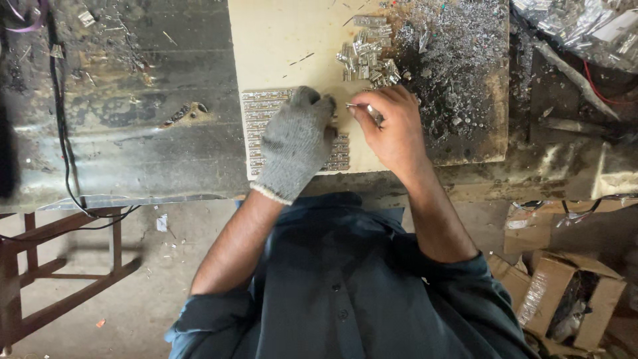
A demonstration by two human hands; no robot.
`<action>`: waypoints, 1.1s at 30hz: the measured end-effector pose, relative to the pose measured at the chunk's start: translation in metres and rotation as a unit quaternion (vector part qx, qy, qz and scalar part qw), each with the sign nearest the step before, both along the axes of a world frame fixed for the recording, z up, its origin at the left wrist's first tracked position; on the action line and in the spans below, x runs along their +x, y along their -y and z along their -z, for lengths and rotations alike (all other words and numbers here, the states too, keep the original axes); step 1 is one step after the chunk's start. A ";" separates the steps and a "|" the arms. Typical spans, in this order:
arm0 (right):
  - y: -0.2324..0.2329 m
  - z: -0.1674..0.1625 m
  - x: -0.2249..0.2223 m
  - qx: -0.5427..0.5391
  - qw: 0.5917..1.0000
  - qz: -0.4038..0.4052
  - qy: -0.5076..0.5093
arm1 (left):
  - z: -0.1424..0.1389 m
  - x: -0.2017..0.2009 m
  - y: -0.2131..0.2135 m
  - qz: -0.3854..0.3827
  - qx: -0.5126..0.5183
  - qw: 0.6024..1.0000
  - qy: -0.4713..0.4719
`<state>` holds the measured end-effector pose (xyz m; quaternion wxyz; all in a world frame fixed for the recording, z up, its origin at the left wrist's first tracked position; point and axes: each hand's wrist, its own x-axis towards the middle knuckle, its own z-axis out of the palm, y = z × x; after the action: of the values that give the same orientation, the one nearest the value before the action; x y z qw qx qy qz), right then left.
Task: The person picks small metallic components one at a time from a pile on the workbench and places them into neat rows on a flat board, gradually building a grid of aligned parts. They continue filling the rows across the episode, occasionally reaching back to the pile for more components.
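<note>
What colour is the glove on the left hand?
Grey knit with a pale cuff; the glove shows best in the head view.

Workshop: grimy metal bench point(126, 133), metal shavings point(458, 60), cardboard boxes point(571, 299).

Grey knit glove point(294, 143); silvery metal pieces point(367, 58); cream board point(286, 40); dark blue shirt point(345, 286).

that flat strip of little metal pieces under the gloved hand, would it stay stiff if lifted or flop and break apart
The metal strip lies flat on the board under the gloved left hand, so it probably holds its shape. Loose pieces piled nearby suggest sections may snap off if bent. It looks thin, so likely light, with possibly sharp edges.
</note>
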<state>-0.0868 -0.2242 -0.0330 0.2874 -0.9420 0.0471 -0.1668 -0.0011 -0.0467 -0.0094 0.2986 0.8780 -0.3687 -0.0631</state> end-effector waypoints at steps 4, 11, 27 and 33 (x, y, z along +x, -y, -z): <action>-0.003 0.005 0.009 -0.048 0.998 -0.010 -0.040 | -0.016 -0.007 -0.029 -0.086 -0.028 0.996 -0.023; -0.012 0.007 0.013 -0.086 0.996 -0.035 -0.020 | -0.011 -0.009 -0.086 -0.162 -0.157 0.970 0.094; -0.001 0.030 -0.002 -0.083 0.992 -0.069 -0.064 | 0.012 -0.017 -0.097 -0.209 -0.320 0.916 -0.118; 0.022 0.035 0.010 -0.082 0.996 -0.013 -0.021 | -0.002 0.001 -0.088 -0.166 -0.193 0.967 0.022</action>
<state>-0.0768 -0.2467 -0.0680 0.2099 -0.9663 0.0271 -0.1464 0.0003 0.0411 -0.0075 0.4607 0.8537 -0.2292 0.0796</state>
